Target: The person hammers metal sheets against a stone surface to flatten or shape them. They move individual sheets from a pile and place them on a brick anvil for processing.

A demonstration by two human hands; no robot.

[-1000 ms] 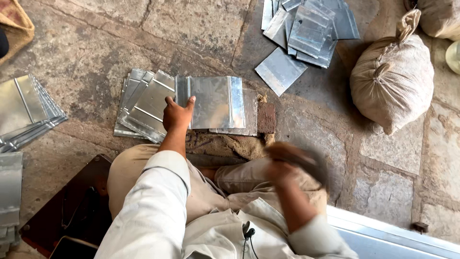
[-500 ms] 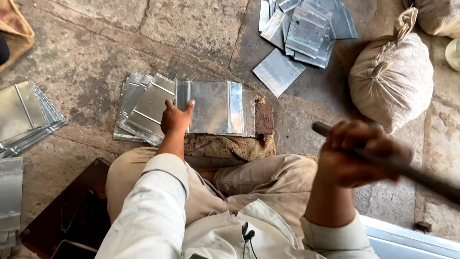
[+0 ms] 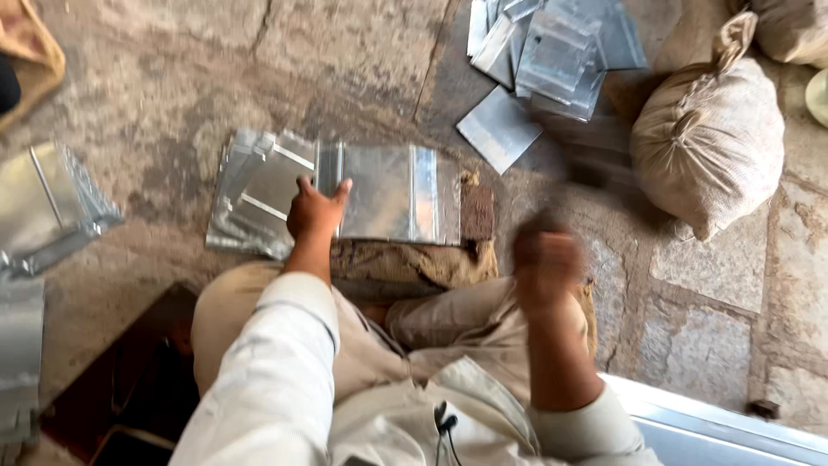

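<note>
Far left edge: bent metal sheets (image 3: 52,207) lie on the stone floor (image 3: 172,78), more of them stacked below at the frame edge. A tan cloth (image 3: 30,52) shows in the top left corner.

Left of centre: a fanned stack of flat metal sheets (image 3: 254,194) on the floor, just beside the person's knee.

Left hand (image 3: 315,214): palm down, fingers spread and flat, pressing on the near left corner of the top metal sheet (image 3: 392,192). No pinch; the grip is open and rests on the sheet. That sheet lies across a wooden block (image 3: 477,211), with burlap (image 3: 414,259) bunched under its near edge.

Centre right: right hand (image 3: 545,263), raised over the knee, heavily blurred. It looks closed into a fist, but whether it holds anything cannot be told; a faint dark smear shows above it.

Top, right of centre: a loose pile of small metal pieces (image 3: 552,52) on the floor, well apart from both hands.

Right: a tied sack (image 3: 711,138) beside that pile, a second sack (image 3: 789,26) at the top corner.

Bottom right: a pale metal edge (image 3: 724,427) runs beside the person's sleeve.
</note>
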